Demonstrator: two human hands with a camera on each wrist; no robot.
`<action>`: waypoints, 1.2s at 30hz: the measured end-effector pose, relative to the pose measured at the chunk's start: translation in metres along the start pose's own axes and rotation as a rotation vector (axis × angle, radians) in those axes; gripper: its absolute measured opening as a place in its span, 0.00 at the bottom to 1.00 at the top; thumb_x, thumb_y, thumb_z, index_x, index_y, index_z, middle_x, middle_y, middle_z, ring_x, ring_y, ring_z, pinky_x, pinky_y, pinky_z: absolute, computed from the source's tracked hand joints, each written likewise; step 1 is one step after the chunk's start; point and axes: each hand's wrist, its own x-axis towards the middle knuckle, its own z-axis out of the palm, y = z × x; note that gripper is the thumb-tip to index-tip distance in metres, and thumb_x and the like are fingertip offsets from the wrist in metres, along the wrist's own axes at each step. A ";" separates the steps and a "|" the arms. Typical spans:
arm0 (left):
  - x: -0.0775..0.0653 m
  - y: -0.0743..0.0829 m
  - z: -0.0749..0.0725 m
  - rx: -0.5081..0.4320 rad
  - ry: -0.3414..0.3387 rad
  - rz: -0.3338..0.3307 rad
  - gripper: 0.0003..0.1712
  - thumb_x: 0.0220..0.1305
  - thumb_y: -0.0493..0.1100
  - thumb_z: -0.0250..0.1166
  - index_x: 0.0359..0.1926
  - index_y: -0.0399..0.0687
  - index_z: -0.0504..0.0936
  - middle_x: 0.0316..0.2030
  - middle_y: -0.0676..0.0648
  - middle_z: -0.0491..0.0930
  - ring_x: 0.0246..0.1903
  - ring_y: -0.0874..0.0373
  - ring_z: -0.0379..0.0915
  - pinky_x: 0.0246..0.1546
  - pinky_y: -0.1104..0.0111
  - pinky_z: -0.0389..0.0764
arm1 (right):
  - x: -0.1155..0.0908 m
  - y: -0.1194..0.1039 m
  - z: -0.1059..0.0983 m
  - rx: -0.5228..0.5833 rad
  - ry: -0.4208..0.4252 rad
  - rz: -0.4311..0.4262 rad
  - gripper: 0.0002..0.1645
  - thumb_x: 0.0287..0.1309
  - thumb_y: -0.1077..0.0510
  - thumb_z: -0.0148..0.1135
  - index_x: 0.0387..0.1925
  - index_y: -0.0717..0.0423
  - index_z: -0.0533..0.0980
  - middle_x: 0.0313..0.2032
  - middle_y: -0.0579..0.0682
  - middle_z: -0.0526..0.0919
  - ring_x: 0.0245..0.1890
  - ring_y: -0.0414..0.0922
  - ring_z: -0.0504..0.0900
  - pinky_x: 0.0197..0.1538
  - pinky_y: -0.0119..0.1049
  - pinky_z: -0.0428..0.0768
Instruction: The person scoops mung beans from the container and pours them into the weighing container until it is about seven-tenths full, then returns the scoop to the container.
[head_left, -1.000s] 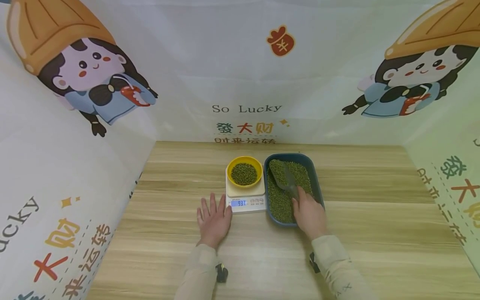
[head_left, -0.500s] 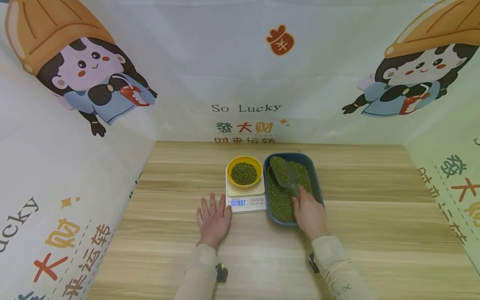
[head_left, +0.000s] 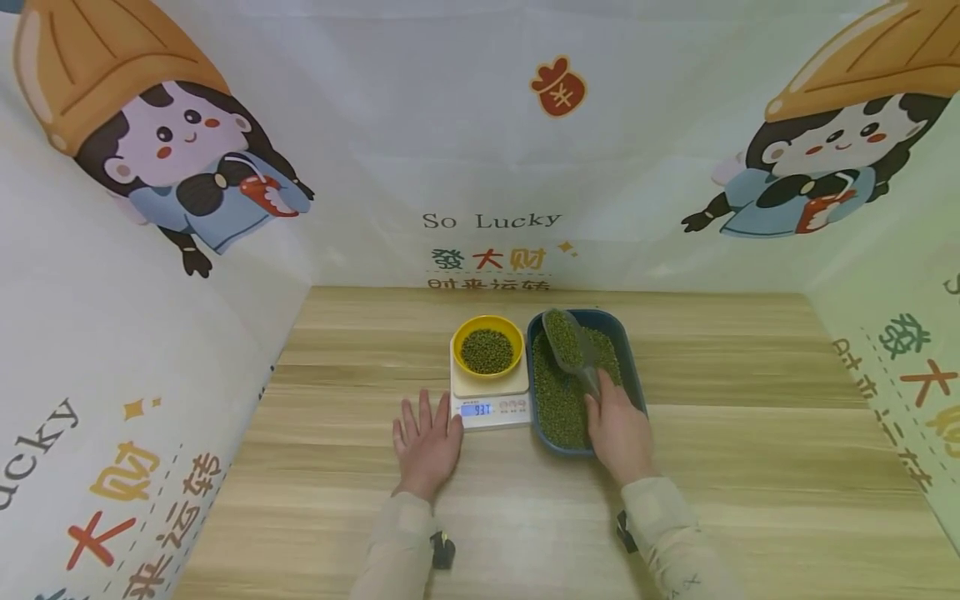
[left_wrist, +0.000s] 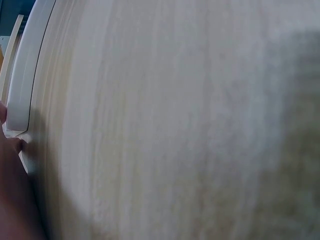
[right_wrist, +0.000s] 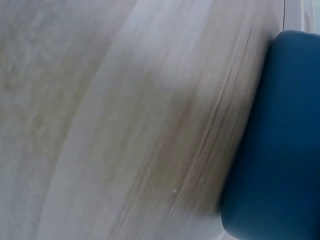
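Note:
My right hand [head_left: 621,433] grips the handle of a grey, see-through scoop [head_left: 579,358], which is loaded with small green beans and held over a blue tub [head_left: 636,387]. More green beans [head_left: 558,412] cover the bottom of the tub. My left hand [head_left: 430,446] lies with spread fingers on the table, its thumb at the left front corner of a white kitchen scale [head_left: 491,423]. On the scale's platform stands a yellow bowl [head_left: 458,360] part filled with green beans. In the right wrist view the blue tub's outer wall [right_wrist: 280,145] shows, while the right hand is out of that frame.
The wood-grain table [head_left: 360,350] carries the scale and tub side by side. White printed cloth [head_left: 360,167] stands behind and along both sides. The scale's display [head_left: 476,410] is lit, with digits too small to read surely.
The scoop has tilted and risen slightly out of the beans, its load now gathered inside. My left hand, the bowl and the scale have stayed in place.

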 end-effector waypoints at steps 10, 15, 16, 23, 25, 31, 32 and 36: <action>-0.004 0.002 -0.004 0.016 0.015 0.003 0.32 0.74 0.59 0.33 0.74 0.55 0.51 0.74 0.43 0.35 0.69 0.41 0.19 0.66 0.42 0.28 | -0.002 0.004 0.006 0.033 0.078 0.013 0.28 0.67 0.53 0.52 0.63 0.63 0.64 0.35 0.62 0.80 0.25 0.55 0.78 0.27 0.51 0.79; -0.004 0.004 -0.004 0.015 0.011 0.005 0.32 0.74 0.59 0.32 0.74 0.55 0.51 0.74 0.44 0.35 0.69 0.41 0.18 0.66 0.42 0.28 | -0.002 0.005 0.007 0.026 0.095 -0.002 0.27 0.66 0.54 0.53 0.62 0.63 0.65 0.34 0.61 0.80 0.24 0.54 0.78 0.25 0.51 0.78; -0.004 0.004 -0.005 0.015 0.011 0.006 0.32 0.74 0.59 0.32 0.74 0.55 0.50 0.74 0.44 0.34 0.69 0.41 0.18 0.66 0.42 0.28 | -0.002 0.005 0.007 0.024 0.097 -0.005 0.27 0.66 0.54 0.53 0.62 0.63 0.65 0.34 0.61 0.80 0.24 0.54 0.78 0.25 0.50 0.78; -0.005 0.002 -0.004 0.012 0.016 0.009 0.32 0.74 0.58 0.33 0.74 0.54 0.51 0.74 0.43 0.35 0.69 0.40 0.19 0.66 0.42 0.28 | -0.003 0.004 0.006 0.015 0.105 -0.019 0.26 0.65 0.54 0.54 0.61 0.62 0.67 0.31 0.60 0.80 0.22 0.53 0.77 0.22 0.49 0.78; -0.005 0.002 -0.004 0.014 0.016 0.005 0.32 0.74 0.59 0.33 0.74 0.55 0.51 0.74 0.43 0.35 0.69 0.41 0.18 0.66 0.42 0.28 | -0.003 0.004 0.006 0.012 0.100 -0.018 0.26 0.65 0.54 0.54 0.61 0.62 0.67 0.31 0.60 0.80 0.22 0.52 0.77 0.22 0.49 0.78; -0.004 0.002 -0.003 0.018 0.017 0.003 0.32 0.74 0.59 0.33 0.74 0.55 0.51 0.74 0.43 0.35 0.69 0.41 0.19 0.66 0.42 0.28 | -0.003 0.004 0.006 0.007 0.086 -0.018 0.27 0.65 0.54 0.55 0.61 0.63 0.67 0.30 0.59 0.80 0.21 0.51 0.77 0.22 0.48 0.77; -0.004 0.002 -0.003 0.016 0.019 0.005 0.32 0.74 0.59 0.33 0.74 0.55 0.51 0.74 0.43 0.36 0.69 0.41 0.19 0.66 0.42 0.28 | -0.003 0.004 0.006 0.007 0.087 -0.021 0.27 0.65 0.54 0.55 0.61 0.63 0.67 0.30 0.59 0.80 0.20 0.51 0.76 0.21 0.47 0.77; -0.004 0.002 -0.003 0.011 0.019 0.007 0.32 0.74 0.59 0.33 0.74 0.55 0.51 0.74 0.43 0.36 0.69 0.41 0.18 0.66 0.42 0.27 | -0.003 0.004 0.006 -0.003 0.092 -0.026 0.26 0.64 0.54 0.56 0.60 0.63 0.68 0.29 0.58 0.80 0.19 0.50 0.76 0.20 0.46 0.76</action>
